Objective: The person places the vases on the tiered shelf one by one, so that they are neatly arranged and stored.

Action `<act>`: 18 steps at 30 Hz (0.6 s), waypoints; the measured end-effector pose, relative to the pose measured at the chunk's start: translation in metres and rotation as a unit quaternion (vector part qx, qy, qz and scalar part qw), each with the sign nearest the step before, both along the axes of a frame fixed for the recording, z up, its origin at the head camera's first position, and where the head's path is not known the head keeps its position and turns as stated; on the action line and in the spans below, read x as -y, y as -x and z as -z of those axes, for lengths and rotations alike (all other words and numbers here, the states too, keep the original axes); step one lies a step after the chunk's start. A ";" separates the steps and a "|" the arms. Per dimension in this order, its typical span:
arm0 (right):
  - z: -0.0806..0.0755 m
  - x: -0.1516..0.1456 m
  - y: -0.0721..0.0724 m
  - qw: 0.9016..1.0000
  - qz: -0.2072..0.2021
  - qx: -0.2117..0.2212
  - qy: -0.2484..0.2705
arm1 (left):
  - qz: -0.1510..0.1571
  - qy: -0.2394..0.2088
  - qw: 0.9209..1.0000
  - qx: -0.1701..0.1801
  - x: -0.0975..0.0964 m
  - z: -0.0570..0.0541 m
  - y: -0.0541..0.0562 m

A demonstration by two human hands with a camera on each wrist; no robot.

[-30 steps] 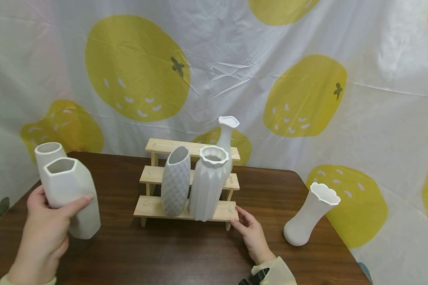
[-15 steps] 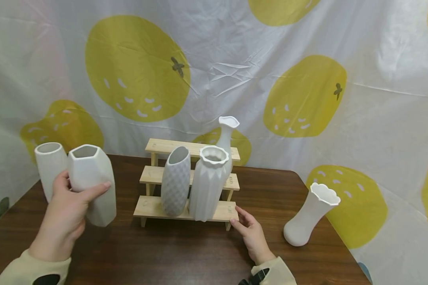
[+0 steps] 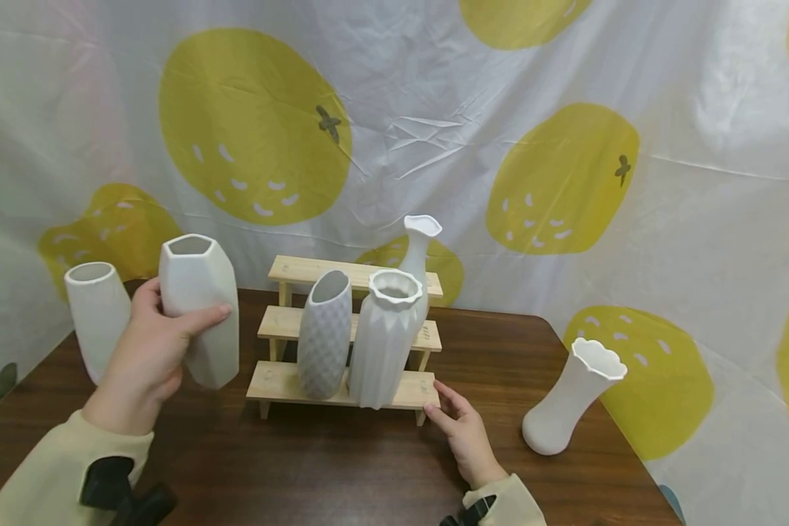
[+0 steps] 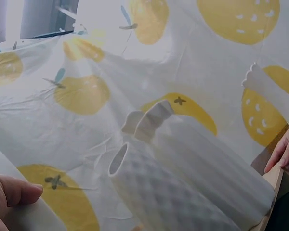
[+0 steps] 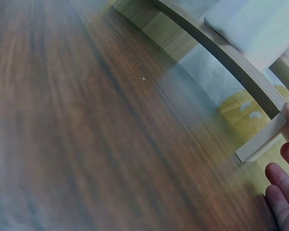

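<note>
My left hand (image 3: pixel 147 347) holds a white faceted vase (image 3: pixel 200 314) with a five-sided mouth, lifted and upright, left of the stepped wooden display stand (image 3: pixel 276 380). The thumb lies across its front; the fingers behind are mostly hidden. In the left wrist view, only part of this vase (image 4: pixel 33 216) shows beside the thumb. My right hand (image 3: pixel 463 435) pinches the right end of the stand's lowest shelf between thumb and fingers. On that shelf stand a diamond-textured vase (image 3: pixel 324 343) and a ribbed vase (image 3: pixel 383 351) with a wavy rim. A slim-necked vase (image 3: pixel 414 256) rises behind.
A white vase (image 3: pixel 98 318) stands at the table's left, partly behind my left hand. Another with a scalloped rim (image 3: pixel 568 402) leans to the right, past my right hand. The dark wooden table (image 3: pixel 315 467) backs onto a fruit-patterned curtain (image 3: pixel 408 109).
My left hand has carried the faceted vase rightward and up, away from the vase at far left and closer to the stand. My right hand has stayed at the shelf end.
</note>
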State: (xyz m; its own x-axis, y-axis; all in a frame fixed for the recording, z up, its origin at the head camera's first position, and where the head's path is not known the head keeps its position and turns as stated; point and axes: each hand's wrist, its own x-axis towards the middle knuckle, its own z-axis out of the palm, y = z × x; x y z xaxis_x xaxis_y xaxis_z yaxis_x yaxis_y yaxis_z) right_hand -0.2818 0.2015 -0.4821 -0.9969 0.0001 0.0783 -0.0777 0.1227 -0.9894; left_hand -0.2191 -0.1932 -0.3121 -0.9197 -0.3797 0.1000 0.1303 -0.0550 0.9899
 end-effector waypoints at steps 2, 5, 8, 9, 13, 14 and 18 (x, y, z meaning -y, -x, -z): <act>0.000 0.000 0.000 1.000 0.001 -0.001 0.002 | 0.009 -0.001 1.000 -0.006 -0.003 -0.004 0.003; -0.001 0.000 -0.001 1.000 0.000 -0.007 0.002 | 0.020 -0.003 1.000 -0.014 -0.009 -0.011 0.008; -0.001 0.000 -0.001 1.000 -0.002 -0.010 0.005 | 0.028 0.003 1.000 -0.012 -0.014 -0.018 0.013; -0.001 0.000 -0.001 1.000 -0.003 -0.011 0.005 | 0.032 0.002 0.999 -0.013 -0.015 -0.020 0.015; -0.002 0.000 -0.001 1.000 -0.007 -0.011 0.006 | 0.044 0.011 0.999 -0.014 -0.019 -0.026 0.024; -0.002 0.001 -0.002 1.000 -0.007 -0.011 0.006 | 0.048 0.013 0.999 -0.015 -0.020 -0.027 0.026; -0.004 0.002 -0.003 1.000 -0.006 -0.008 0.007 | 0.063 0.016 0.998 -0.019 -0.023 -0.030 0.035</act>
State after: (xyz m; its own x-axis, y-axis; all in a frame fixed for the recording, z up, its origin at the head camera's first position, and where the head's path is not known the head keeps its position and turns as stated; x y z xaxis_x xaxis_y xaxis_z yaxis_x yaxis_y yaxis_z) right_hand -0.2786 0.1997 -0.4782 -0.9956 -0.0112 0.0933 -0.0939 0.1069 -0.9898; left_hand -0.2538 -0.1703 -0.2824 -0.9549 -0.2582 0.1470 0.1628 -0.0408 0.9858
